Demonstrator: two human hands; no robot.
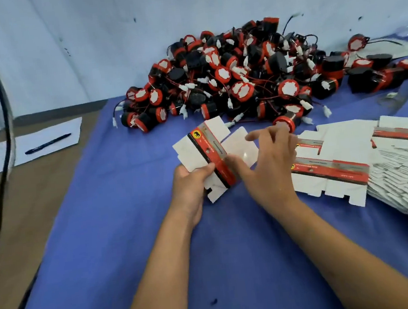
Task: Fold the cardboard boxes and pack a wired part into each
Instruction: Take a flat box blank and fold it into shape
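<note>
Counter [121, 240] under blue cloth: heap of wired parts [227, 75] at back, stack of flat boxes [376, 160] at right. Box blank [213, 158], unfolded, sits mid-counter; left hand [191, 188] fingers clamped on its near edge, right hand [267, 162] fingers spread on it. Folding step, judging by this; next, crease panels upright.

Packing workshop: heaped wired parts [227, 75], stacked flat boxes [376, 160]
</note>
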